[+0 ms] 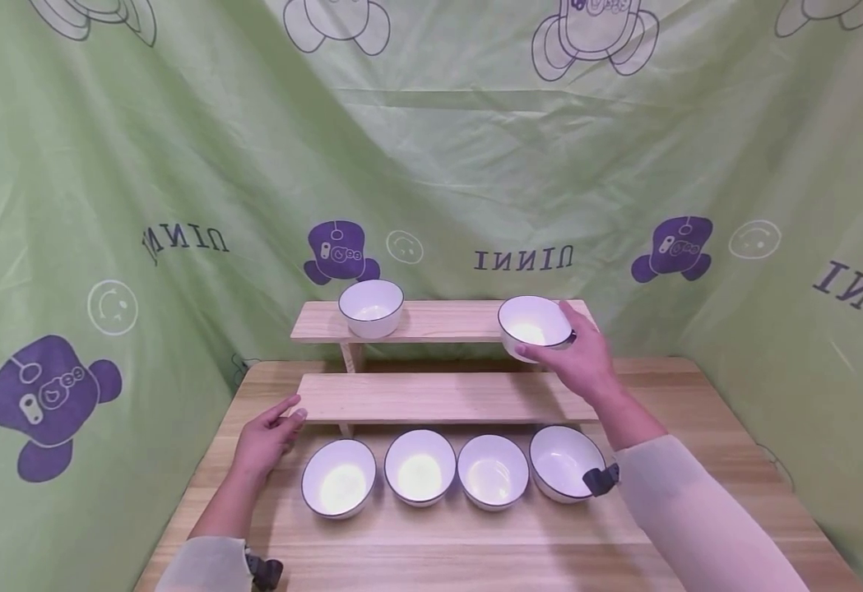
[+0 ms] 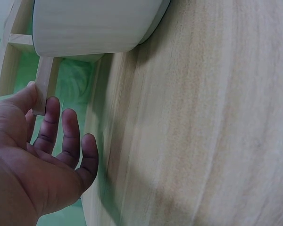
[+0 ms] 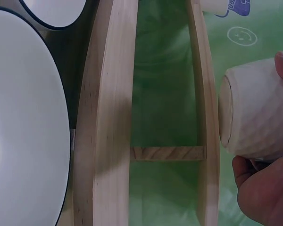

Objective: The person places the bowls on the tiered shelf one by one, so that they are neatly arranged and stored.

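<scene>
My right hand (image 1: 582, 358) grips a white bowl (image 1: 527, 316) with a dark rim, at the right end of the wooden rack's upper shelf (image 1: 449, 321). The right wrist view shows this bowl (image 3: 259, 108) with its base close to the shelf board; whether they touch I cannot tell. My left hand (image 1: 264, 440) pinches the left end of the lower shelf (image 1: 431, 397) between thumb and index finger. Its other fingers spread free beside the board end (image 2: 45, 89) in the left wrist view. A second white bowl (image 1: 372, 308) stands on the upper shelf's left part.
In front of the rack, several matching bowls (image 1: 338, 478) stand in a row on the wood-grain table (image 1: 401, 559). Green printed cloth (image 1: 431, 181) hangs behind and at both sides. A thin cable (image 1: 241, 368) lies by the table's back left corner.
</scene>
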Demonstrator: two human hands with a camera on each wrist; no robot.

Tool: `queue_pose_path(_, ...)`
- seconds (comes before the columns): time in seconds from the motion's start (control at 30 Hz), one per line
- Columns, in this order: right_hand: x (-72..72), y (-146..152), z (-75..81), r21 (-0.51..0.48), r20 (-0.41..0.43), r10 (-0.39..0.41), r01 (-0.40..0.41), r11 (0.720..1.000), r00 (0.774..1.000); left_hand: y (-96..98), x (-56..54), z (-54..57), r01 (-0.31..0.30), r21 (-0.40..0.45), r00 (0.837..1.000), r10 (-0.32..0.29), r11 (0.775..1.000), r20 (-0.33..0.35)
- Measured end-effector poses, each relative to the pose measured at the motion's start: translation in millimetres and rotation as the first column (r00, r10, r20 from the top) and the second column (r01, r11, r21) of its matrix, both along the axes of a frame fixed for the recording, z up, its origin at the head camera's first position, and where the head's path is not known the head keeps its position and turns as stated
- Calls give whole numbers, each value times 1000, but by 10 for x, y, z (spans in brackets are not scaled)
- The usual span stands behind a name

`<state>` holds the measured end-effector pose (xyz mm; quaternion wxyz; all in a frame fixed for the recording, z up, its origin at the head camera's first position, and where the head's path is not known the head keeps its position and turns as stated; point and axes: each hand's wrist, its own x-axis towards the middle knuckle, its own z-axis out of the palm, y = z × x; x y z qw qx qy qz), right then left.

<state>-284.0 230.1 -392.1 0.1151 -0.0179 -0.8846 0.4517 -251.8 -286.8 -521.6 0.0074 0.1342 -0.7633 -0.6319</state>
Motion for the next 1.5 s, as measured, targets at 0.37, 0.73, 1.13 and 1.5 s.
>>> queue_pose_path(0.37, -90, -117, -25, -5, 1, 7, -7, 1000, 1000, -2, -1, 7, -5, -2, 1000, 5, 1000, 5)
queue_pose_path(0.73, -210, -366, 25, -45, 34, 31, -29, 999, 999, -9, -9, -18, -2, 9, 1000, 2, 1000, 11)
queue_pose_path(1.13, -337, -649, 26, -46, 2, 81, -81, 996, 997, -14, -27, -12, 6, -1, 1000, -6, 1000, 3)
queue_pose_path(1.5, -433, -862, 86, -36, 12, 98, -98, 995, 995, -1, -21, 25, 2, -15, 999, -1, 1000, 34)
